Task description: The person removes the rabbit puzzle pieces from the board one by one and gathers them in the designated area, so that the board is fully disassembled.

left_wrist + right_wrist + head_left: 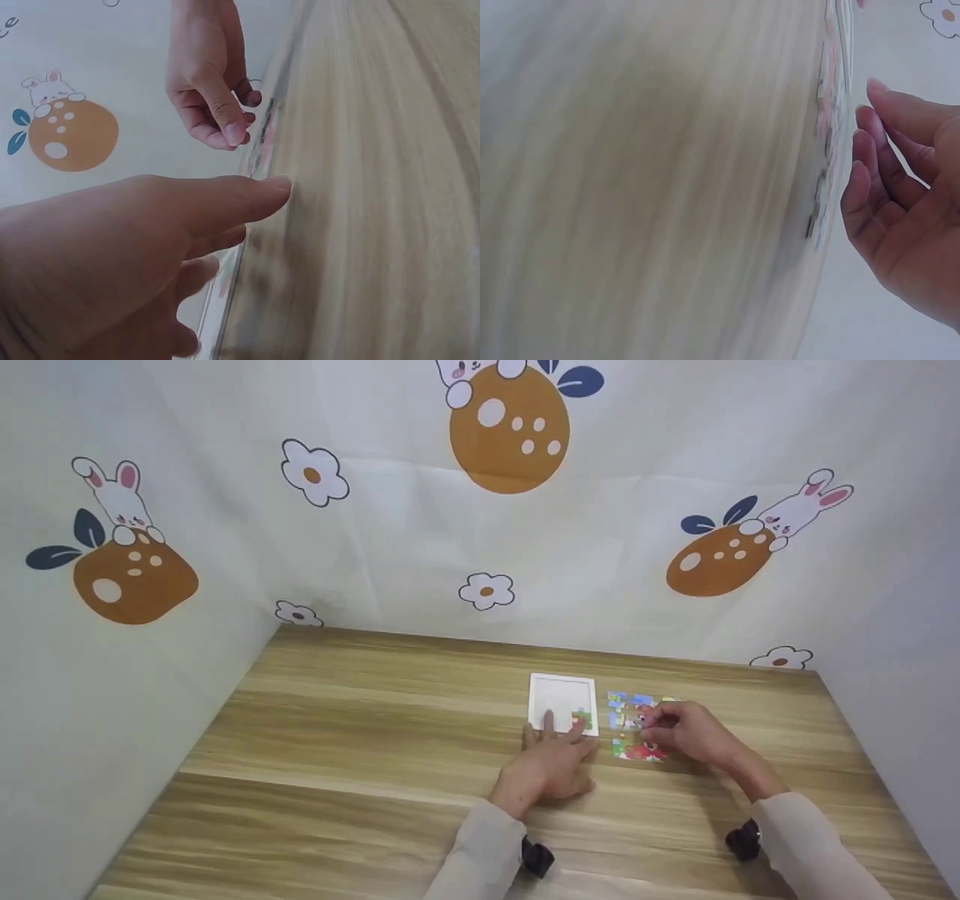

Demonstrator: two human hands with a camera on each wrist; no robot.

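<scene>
A white square puzzle tray (562, 694) lies on the wooden table (360, 750), with one green piece (582, 721) in its near right corner. My left hand (551, 769) lies flat with straight fingers, its fingertips resting on the tray's near edge beside that piece; it holds nothing. Right of the tray lies a cluster of several colourful loose pieces (627, 748). My right hand (686, 733) hovers over this cluster with loosely curled fingers, its tips at the pieces. In the right wrist view its fingers (870, 187) show nothing between them. The left wrist view shows both hands, left (150, 247) and right (210, 82).
Cloth walls printed with rabbits and flowers (487, 589) close off the back and both sides of the table. Bare wood stretches to the left of the tray and toward the near edge. Black wrist mounts (536, 856) sit on both sleeves.
</scene>
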